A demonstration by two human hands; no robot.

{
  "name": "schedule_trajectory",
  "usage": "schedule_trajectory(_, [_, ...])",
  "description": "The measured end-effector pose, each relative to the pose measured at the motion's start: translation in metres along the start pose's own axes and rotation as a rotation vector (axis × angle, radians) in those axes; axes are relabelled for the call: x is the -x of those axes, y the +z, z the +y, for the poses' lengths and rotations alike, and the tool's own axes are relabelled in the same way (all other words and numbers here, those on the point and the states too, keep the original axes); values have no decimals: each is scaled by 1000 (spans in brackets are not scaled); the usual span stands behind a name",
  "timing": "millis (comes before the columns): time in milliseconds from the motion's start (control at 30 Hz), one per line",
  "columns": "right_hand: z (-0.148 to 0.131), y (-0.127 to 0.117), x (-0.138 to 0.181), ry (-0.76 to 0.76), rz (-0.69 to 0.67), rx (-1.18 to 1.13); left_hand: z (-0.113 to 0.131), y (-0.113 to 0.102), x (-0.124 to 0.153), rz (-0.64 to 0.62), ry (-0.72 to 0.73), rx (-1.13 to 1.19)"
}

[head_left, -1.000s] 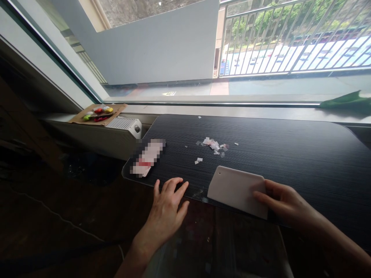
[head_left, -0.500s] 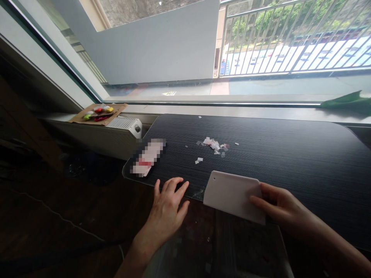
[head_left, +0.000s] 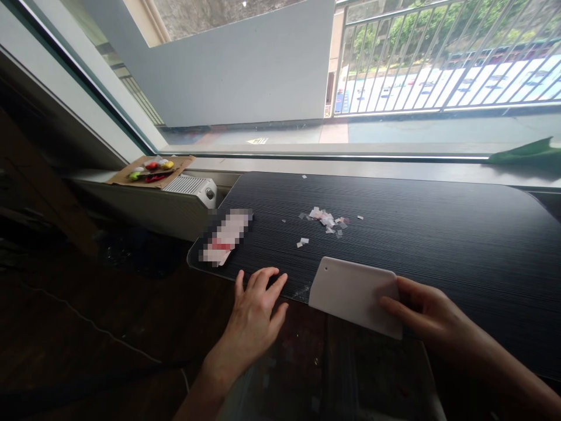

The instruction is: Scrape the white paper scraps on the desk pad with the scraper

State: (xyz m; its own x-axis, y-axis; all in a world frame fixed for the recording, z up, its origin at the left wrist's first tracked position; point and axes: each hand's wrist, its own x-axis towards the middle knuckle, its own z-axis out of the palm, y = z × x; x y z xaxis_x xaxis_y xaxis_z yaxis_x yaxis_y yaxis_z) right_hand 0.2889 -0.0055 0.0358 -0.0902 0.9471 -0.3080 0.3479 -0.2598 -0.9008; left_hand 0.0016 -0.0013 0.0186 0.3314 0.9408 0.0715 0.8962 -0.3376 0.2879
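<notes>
My right hand [head_left: 423,307] grips the right end of a flat white dough scraper [head_left: 353,295], thumb on its near face. The scraper has a small hole in its upper left corner and is held over the front edge of the dark table [head_left: 421,228]. My left hand [head_left: 260,307] is by that same edge, fingers spread, with nothing in it. Beyond both hands lies a loose heap of small white and clear scraps [head_left: 324,217]. Two pale scraps [head_left: 302,242] lie apart from it, nearer to me.
A blurred-out pinkish flat item [head_left: 225,237] lies at the table's left end. On the sill, a cardboard piece [head_left: 118,174] carries several colourful items. A white radiator [head_left: 193,187] stands left of the table, a green thing [head_left: 526,153] far right, and a window runs behind.
Both hands and the scraper keep their poses; the whole view has only shifted very slightly. The scraps lie as before.
</notes>
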Motion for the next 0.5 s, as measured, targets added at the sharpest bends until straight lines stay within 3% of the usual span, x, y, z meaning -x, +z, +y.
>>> schedule_trajectory(233, [4, -5, 9, -13, 88, 75, 1, -2, -1, -10, 2, 3])
schedule_trajectory(300, [4, -7, 9, -67, 143, 93, 1, -2, -1, -9, 8, 4])
schedule_trajectory(433, [-2, -7, -3, -228, 406, 232, 0, -1, -1, 5, 17, 8])
schedule_trajectory(500, [-6, -4, -17, -320, 415, 338, 0, 0, -1, 4, 16, 10])
